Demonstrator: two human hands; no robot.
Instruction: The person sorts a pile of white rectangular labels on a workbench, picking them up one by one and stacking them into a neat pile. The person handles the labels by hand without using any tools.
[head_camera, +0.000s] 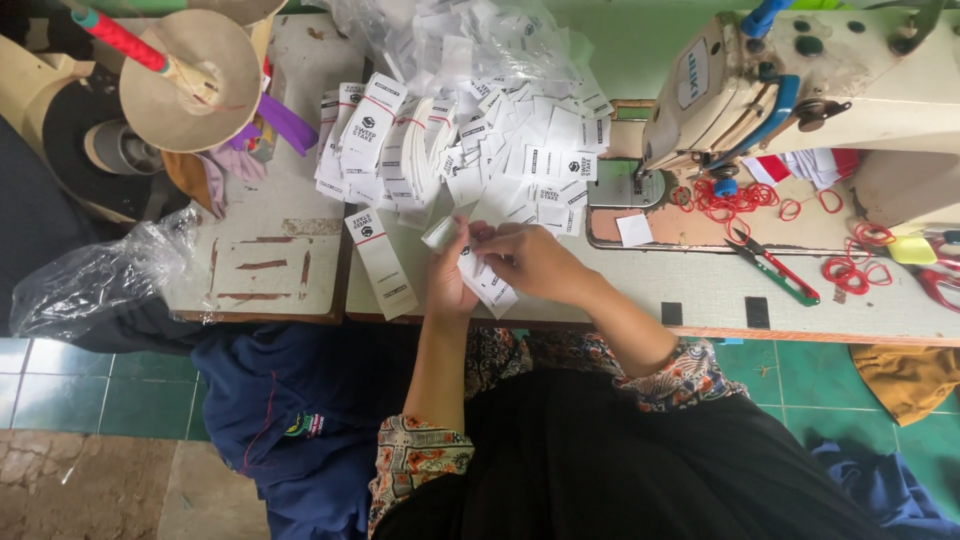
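White labels (488, 285) pinched between both hands' fingers (470, 235), above table edge (800, 325)

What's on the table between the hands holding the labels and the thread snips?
Head view: between the hands and the thread snips lies a bare stretch of table; one loose white label sits just above that line, on the machine's bed.

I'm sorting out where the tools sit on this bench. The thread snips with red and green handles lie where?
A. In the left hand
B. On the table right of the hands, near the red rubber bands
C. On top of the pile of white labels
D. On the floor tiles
B: the thread snips lie on the table beside the red rubber bands, right of both hands.
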